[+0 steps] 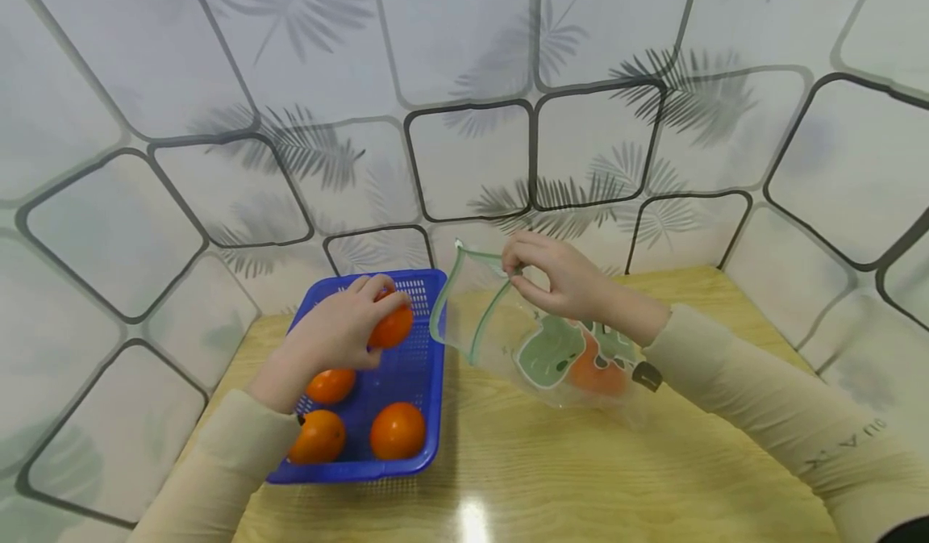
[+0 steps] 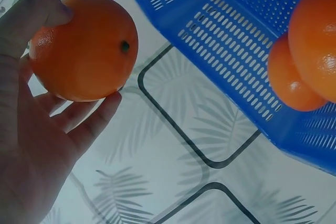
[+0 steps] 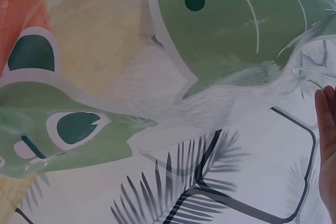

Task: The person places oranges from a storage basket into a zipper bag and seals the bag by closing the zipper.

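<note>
My left hand (image 1: 341, 325) grips an orange (image 2: 84, 48), thumb on one side and fingers round the other, over the blue basket (image 1: 435, 414). Inside that basket lie more oranges, among them one at the front right (image 1: 397, 431), one at the front left (image 1: 319, 436) and one partly under my hand (image 1: 331, 386). With thumb and fingertips my right hand (image 1: 555, 273) pinches the rim of a clear zip bag (image 1: 501, 349). Its green-edged mouth gapes toward the basket. Green and orange printed figures (image 3: 226, 30) cover the bag's side.
Basket and bag are on a light wooden table (image 1: 537, 470). Behind the table and along both sides stands a pale wall covering (image 1: 472, 164) with dark outlines and leaf prints. The basket's perforated wall (image 2: 231, 51) rises beside my left hand.
</note>
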`<action>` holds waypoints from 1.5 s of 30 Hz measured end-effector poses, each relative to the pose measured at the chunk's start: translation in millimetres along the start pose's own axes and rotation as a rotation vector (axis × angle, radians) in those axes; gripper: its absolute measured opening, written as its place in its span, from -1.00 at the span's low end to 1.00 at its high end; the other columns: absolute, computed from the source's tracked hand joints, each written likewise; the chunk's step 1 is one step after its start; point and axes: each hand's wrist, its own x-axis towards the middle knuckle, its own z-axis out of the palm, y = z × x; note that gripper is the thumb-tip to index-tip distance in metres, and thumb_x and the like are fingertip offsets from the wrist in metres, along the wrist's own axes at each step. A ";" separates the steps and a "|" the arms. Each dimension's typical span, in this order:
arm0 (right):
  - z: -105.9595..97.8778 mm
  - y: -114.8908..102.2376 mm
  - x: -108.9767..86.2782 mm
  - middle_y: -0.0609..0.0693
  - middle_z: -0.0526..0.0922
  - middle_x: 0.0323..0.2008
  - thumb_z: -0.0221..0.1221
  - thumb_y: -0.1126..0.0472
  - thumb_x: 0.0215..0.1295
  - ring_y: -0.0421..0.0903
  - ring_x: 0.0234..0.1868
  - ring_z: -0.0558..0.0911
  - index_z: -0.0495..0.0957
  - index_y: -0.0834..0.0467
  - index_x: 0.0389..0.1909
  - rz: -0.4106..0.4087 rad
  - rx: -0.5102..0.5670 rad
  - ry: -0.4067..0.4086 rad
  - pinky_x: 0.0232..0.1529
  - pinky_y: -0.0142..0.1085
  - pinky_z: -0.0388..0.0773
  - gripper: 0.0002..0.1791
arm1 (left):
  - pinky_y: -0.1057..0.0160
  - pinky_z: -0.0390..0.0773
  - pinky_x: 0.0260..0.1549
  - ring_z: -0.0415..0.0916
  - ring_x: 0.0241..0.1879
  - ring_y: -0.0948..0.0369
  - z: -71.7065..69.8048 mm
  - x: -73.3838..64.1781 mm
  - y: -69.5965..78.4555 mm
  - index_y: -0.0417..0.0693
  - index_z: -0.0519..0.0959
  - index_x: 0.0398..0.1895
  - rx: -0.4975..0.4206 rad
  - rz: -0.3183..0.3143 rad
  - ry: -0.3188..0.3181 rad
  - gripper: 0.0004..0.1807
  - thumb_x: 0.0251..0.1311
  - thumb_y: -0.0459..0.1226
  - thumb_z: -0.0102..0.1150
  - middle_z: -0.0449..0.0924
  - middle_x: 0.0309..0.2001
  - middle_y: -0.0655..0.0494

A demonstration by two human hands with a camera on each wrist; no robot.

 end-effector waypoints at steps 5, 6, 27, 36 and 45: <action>1.0 0.1 -0.8 0.02 0.62 -0.20 0.21 0.46 0.35 -0.14 -0.14 0.64 0.55 0.21 -0.23 0.000 0.006 0.004 -0.02 -0.24 0.69 -0.90 | -0.01 0.71 -0.15 0.53 0.06 -0.05 -8.1 2.0 4.2 0.06 0.55 0.34 0.000 0.021 0.026 -0.17 -0.16 -0.24 0.59 0.48 0.23 -0.12; 1.0 -0.2 -0.7 0.02 0.62 -0.20 0.21 0.46 0.35 -0.14 -0.13 0.64 0.55 0.21 -0.23 0.002 0.008 0.003 -0.02 -0.24 0.69 -0.90 | 0.00 0.70 -0.17 0.53 0.05 -0.05 -9.8 2.3 5.2 0.05 0.55 0.34 -0.003 0.027 0.032 -0.17 -0.16 -0.25 0.59 0.48 0.23 -0.13; -3.8 0.2 3.6 0.01 0.61 -0.20 0.20 0.45 0.34 -0.13 -0.14 0.63 0.54 0.23 -0.24 -0.009 0.003 0.002 -0.02 -0.24 0.68 -0.91 | 0.01 0.71 -0.19 0.60 0.05 -0.07 -36.8 15.9 18.3 0.10 0.54 0.34 0.009 0.121 0.130 -0.19 -0.12 -0.24 0.58 0.47 0.29 -0.11; -3.2 2.6 2.8 0.02 0.62 -0.18 0.20 0.46 0.35 -0.14 -0.14 0.63 0.55 0.24 -0.23 0.011 0.006 -0.008 -0.04 -0.23 0.68 -0.92 | -0.08 0.74 -0.09 0.56 0.22 -0.14 -44.4 24.2 34.1 0.08 0.52 0.37 0.009 0.189 0.176 -0.19 -0.06 -0.31 0.60 0.45 0.35 -0.14; -2.3 2.1 2.6 0.01 0.61 -0.19 0.19 0.46 0.34 -0.16 -0.16 0.60 0.53 0.21 -0.24 -0.006 0.023 -0.005 -0.10 -0.20 0.66 -0.90 | -0.10 0.68 0.16 0.55 0.26 -0.15 -38.5 35.2 40.4 0.05 0.53 0.36 -0.026 0.236 0.198 -0.22 -0.01 -0.33 0.62 0.46 0.38 -0.16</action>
